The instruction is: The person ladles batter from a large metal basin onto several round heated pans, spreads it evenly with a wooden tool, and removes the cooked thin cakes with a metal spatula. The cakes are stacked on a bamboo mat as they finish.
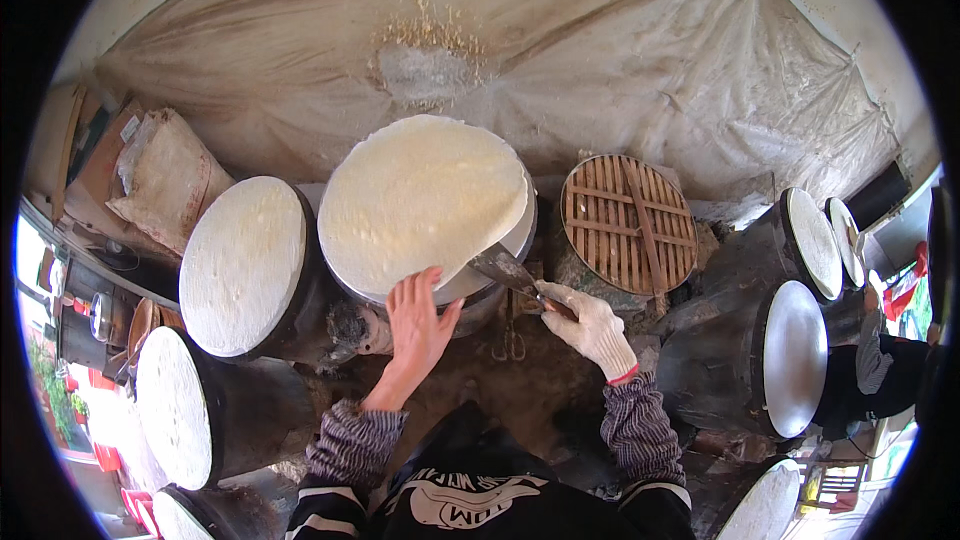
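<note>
A large, thin, pale flatbread sheet (420, 195) covers most of a round griddle (519, 234) straight ahead. Its right edge is lifted off, and bare griddle shows there. My right hand (589, 322), in a white knit glove, is closed around the handle of a broad metal scraper (502, 268), whose blade reaches to the sheet's lower right edge. At the sheet's near edge, my bare left hand (420, 315) has its fingers spread, with the fingertips at the rim; whether they touch the sheet I cannot tell.
A round slatted wooden rack (630, 225) lies right of the griddle. More drum stoves with pale-covered tops (244, 266) stand on both sides. One shiny griddle (795, 358) is at the right, near another person (874, 375). Left, a woven sack (169, 172) leans by the wall.
</note>
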Action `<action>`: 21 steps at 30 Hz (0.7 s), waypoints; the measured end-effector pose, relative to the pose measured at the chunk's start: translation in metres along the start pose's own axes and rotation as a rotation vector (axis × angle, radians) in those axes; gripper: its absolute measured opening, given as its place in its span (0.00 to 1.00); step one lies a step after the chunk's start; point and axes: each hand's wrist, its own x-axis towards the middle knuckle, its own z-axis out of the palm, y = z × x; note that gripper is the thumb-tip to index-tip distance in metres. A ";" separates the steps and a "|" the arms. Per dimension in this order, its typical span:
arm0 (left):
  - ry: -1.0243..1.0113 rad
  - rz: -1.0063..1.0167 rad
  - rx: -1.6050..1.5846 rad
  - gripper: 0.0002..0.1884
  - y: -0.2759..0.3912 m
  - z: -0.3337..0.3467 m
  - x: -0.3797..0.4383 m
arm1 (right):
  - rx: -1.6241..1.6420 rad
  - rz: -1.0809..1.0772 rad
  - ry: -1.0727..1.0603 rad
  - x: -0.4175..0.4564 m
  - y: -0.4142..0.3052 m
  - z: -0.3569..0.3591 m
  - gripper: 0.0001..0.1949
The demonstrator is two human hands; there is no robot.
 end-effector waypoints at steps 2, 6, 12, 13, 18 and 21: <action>-0.019 0.015 0.055 0.26 -0.005 0.016 0.021 | -0.021 -0.016 0.030 0.001 -0.004 0.001 0.22; -0.008 0.115 0.110 0.14 -0.016 0.029 0.043 | 0.030 -0.051 0.142 -0.003 -0.003 0.000 0.22; 0.125 0.249 0.129 0.08 -0.017 0.011 0.068 | 0.085 0.038 0.214 -0.013 0.005 -0.002 0.23; 0.136 0.269 0.133 0.08 -0.016 0.004 0.076 | 0.084 0.048 0.225 -0.014 0.007 -0.002 0.23; 0.206 0.372 0.232 0.08 -0.015 -0.044 0.128 | 0.144 0.127 0.250 -0.016 0.016 0.000 0.23; 0.233 0.457 0.319 0.07 -0.008 -0.073 0.171 | 0.232 0.249 0.256 -0.016 0.022 -0.007 0.23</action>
